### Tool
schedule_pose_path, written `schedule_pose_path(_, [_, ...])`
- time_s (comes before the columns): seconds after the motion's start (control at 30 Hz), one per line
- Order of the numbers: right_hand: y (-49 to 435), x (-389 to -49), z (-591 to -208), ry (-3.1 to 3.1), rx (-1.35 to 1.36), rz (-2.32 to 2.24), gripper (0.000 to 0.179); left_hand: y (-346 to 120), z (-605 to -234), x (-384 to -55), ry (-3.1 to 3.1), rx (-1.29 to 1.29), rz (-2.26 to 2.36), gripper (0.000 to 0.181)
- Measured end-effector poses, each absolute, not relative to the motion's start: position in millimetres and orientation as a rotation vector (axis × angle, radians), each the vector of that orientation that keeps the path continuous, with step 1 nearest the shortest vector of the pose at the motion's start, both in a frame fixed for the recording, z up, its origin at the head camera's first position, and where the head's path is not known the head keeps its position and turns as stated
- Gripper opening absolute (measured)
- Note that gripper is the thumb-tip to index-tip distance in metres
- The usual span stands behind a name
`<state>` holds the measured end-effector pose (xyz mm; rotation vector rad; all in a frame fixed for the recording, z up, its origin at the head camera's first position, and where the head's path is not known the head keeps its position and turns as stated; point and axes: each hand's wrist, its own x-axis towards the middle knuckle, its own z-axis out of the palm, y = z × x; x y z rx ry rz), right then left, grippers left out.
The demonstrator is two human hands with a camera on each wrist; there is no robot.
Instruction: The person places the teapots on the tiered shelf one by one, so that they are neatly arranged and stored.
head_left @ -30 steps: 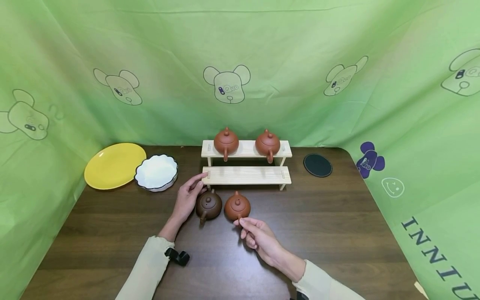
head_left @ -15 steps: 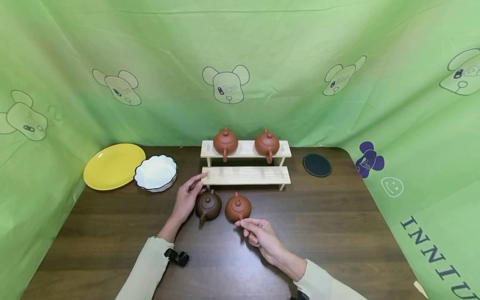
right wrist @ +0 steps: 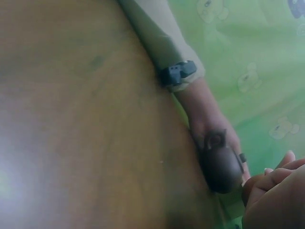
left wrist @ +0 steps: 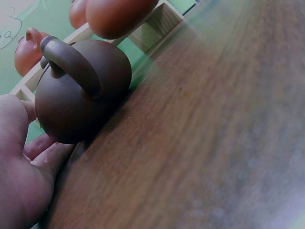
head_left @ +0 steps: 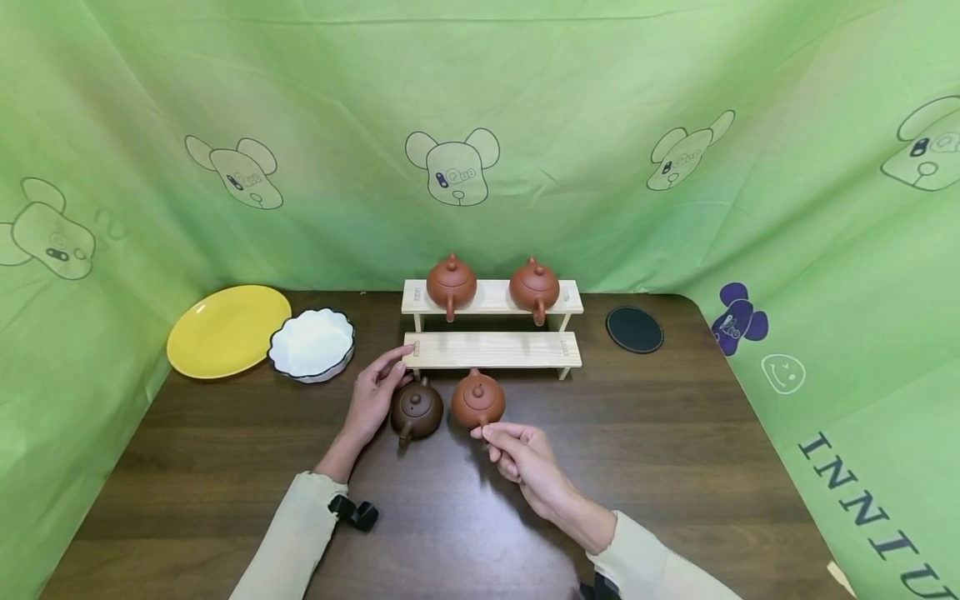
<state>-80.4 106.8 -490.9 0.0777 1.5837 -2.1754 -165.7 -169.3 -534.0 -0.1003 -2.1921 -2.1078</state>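
My right hand (head_left: pixel 528 462) pinches the handle of a reddish-brown teapot (head_left: pixel 477 402) between thumb and fingers. That teapot hangs slightly above the table, in front of the lower step of a pale wooden stand (head_left: pixel 491 351). Straight fingers of my left hand (head_left: pixel 372 398) touch the stand's left end. Just right of that hand sits a dark brown teapot (head_left: pixel 417 410), its handle toward me; in the left wrist view this dark pot (left wrist: pixel 86 90) partly hides the fingers. Two more reddish-brown teapots, a left one (head_left: pixel 452 283) and a right one (head_left: pixel 535 287), stand on the upper step.
A yellow plate (head_left: pixel 225 333) lies at the far left, beside a white scalloped dish (head_left: pixel 312 343) with a dark rim. To the right of the stand is a black round coaster (head_left: pixel 634 330). Green printed cloth (head_left: pixel 570 125) closes off the back and both sides.
The reddish-brown teapot in my right hand has risen off the table and moved slightly forward and right. My left hand has stayed at the stand's end.
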Motion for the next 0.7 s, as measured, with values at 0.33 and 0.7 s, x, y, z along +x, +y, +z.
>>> schedule_pose_path(0.33, [95, -99, -481, 1.605, 0.040, -2.272, 0.018, -170, -533, -167, -2.192, -0.100, -2.095, 0.034])
schedule_pose_path(0.7, [80, -118, -474, 1.621, 0.045, -2.337, 0.017, -174, -545, -168, -2.099, -0.231, -2.096, 0.033])
